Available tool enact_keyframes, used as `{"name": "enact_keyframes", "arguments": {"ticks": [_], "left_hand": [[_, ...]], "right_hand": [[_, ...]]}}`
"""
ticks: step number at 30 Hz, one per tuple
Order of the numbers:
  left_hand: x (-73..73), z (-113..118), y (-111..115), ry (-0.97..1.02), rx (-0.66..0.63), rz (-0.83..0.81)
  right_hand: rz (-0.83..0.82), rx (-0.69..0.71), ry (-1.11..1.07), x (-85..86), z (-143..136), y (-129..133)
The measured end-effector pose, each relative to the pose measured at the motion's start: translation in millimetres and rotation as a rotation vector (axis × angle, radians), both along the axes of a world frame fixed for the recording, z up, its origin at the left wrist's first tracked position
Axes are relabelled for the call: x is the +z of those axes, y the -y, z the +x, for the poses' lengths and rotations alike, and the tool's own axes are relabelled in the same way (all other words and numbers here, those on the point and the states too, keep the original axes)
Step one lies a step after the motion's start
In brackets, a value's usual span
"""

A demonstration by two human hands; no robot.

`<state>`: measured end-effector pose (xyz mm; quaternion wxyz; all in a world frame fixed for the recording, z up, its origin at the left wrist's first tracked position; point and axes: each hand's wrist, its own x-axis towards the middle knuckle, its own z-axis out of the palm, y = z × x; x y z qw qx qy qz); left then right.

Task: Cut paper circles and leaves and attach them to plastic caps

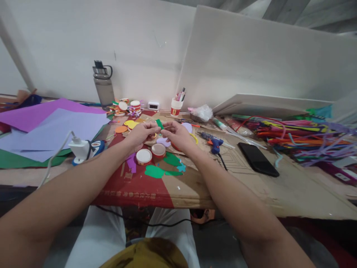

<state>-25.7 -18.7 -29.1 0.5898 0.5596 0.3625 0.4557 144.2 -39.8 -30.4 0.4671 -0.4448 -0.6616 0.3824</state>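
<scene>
My left hand (141, 134) and my right hand (177, 134) meet over the middle of the table, both closed on a small green paper strip (160, 124) that stands up between the fingertips. Just below them sit two round white-topped paper cup pieces (144, 156) with red sides. Green paper cutouts (155, 171) and a small blue cutout (181, 166) lie closer to me. A purple paper piece (131, 163) is beside the left cup piece. Yellow (130, 124) and orange (121, 129) paper discs lie past my left hand. Lilac discs (163, 142) are partly hidden by my fingers.
At left are large purple paper sheets (80, 128) and a white plug adapter (80, 147). A water bottle (103, 87) and a pen cup (176, 107) stand at the back. To the right lie a blue glue gun (215, 145), a black phone (258, 159) and piled pipe cleaners (301, 137).
</scene>
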Motion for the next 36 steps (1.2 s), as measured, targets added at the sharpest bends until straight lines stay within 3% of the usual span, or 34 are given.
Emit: {"name": "enact_keyframes", "arguments": {"ticks": [5,11,15,19,28,36], "left_hand": [[-2.2,2.9,2.2,-0.019,-0.037,-0.018],[-5.6,2.9,-1.2,-0.048,0.020,0.081],[-1.7,1.2,-0.3,0.061,0.017,0.023],[-0.6,0.5,0.4,0.155,0.016,-0.037],[-2.9,1.2,3.1,0.009,-0.046,-0.052],[-3.0,-0.8,2.4,-0.002,-0.071,-0.045]], "right_hand": [[0.079,-0.057,-0.040,-5.1,-0.3,-2.6],[0.153,-0.099,0.171,-2.5,2.5,-0.7],[0.228,-0.159,0.079,-4.1,0.5,-2.0],[0.190,-0.128,-0.063,-5.4,-3.3,-3.4],[0.068,-0.143,-0.169,-1.1,-3.9,-0.8],[0.021,-0.077,-0.225,-2.3,-5.5,-1.2]]}}
